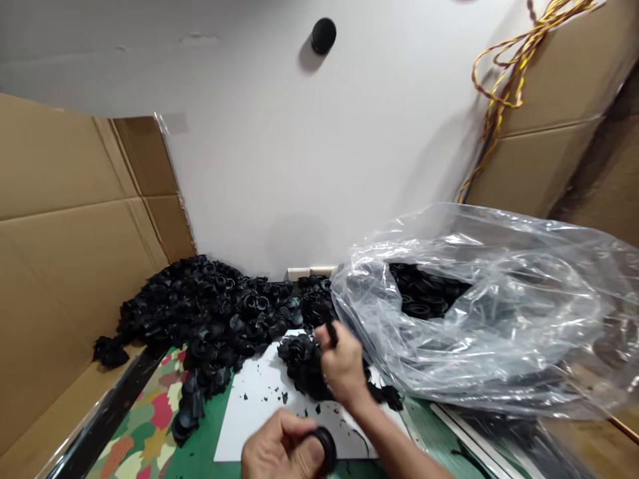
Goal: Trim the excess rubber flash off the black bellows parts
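Note:
My left hand (279,449) is at the bottom of the view, gripping a black rubber ring (325,450) between fingers and thumb. Higher up, my right hand (342,366) pinches a small black piece (332,332) at its fingertips, just above a heap of black ribbed rubber parts (302,362). That heap sits on a white sheet (259,392) scattered with small black scraps. A larger pile of the same rubber parts (210,313) spreads behind it. A clear plastic bag (479,313) to my right holds more black parts.
A green mat (200,432) and a floral-patterned cloth (144,432) lie under the sheet. Cardboard panels (64,213) stand on the left and right, against a white wall (299,146). A yellow-red cable (509,80) hangs at upper right.

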`<state>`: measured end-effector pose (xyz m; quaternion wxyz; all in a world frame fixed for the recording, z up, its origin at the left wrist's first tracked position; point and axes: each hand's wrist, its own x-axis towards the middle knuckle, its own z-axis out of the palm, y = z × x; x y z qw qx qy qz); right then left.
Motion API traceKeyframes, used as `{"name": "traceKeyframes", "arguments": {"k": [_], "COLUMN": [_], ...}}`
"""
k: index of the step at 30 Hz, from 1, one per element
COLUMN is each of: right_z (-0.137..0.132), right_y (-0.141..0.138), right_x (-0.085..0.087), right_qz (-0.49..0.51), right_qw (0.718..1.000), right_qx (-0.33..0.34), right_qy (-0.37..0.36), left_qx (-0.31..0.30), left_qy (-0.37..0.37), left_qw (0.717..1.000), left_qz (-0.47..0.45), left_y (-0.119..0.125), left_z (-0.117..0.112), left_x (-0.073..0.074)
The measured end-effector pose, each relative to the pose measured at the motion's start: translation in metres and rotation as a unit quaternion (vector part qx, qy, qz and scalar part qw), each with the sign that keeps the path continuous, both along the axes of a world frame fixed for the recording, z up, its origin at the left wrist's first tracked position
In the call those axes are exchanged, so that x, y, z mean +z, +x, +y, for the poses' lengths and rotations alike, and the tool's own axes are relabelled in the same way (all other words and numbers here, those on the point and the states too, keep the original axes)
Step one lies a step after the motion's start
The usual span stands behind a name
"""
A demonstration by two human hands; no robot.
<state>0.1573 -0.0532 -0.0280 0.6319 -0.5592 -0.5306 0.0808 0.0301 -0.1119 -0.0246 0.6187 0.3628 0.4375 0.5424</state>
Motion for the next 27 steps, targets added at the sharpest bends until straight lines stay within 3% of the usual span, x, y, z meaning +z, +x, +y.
{"name": "traceKeyframes", "arguments": {"k": [3, 6, 10, 13, 15, 18, 22, 24, 27], "right_z": [0.01, 0.012, 0.005, -0.001, -0.003, -0.007, -0.016, -0.02, -0.024], "right_y": [0.025, 0.036, 0.037, 0.037, 0.038, 0.038, 0.027, 0.016, 0.001], "right_x": [0.018, 0.028, 0.024, 0.016, 0.013, 0.014, 0.02, 0.02, 0.015], "right_qz": [-0.076, -0.207, -0.343, -0.372, -0.353, -0.293, -0.138, -0.021, 0.135], "right_qw": [0.995, 0.962, 0.884, 0.865, 0.88, 0.926, 0.975, 0.964, 0.893], "right_qx": [-0.05, -0.089, -0.08, -0.049, -0.044, -0.028, 0.069, 0.173, 0.347], "right_qy": [-0.05, -0.157, -0.309, -0.334, -0.315, -0.238, -0.159, -0.201, -0.253], "left_qx": [0.028, 0.079, 0.098, 0.104, 0.102, 0.089, 0.068, 0.055, 0.026], "left_qy": [-0.065, -0.088, -0.104, -0.112, -0.115, -0.11, -0.075, -0.054, -0.027], "left_qw": [0.997, 0.99, 0.986, 0.984, 0.984, 0.985, 0.99, 0.994, 0.999], "left_qz": [-0.029, -0.073, -0.084, -0.086, -0.09, -0.096, -0.094, -0.075, -0.021], "left_y": [-0.013, -0.024, -0.031, -0.03, -0.028, -0.027, -0.025, -0.024, -0.024], "left_z": [0.0, 0.011, 0.018, 0.016, 0.016, 0.017, 0.02, 0.021, 0.022], "left_x": [0.005, 0.011, 0.013, 0.014, 0.015, 0.017, 0.016, 0.014, 0.012]}}
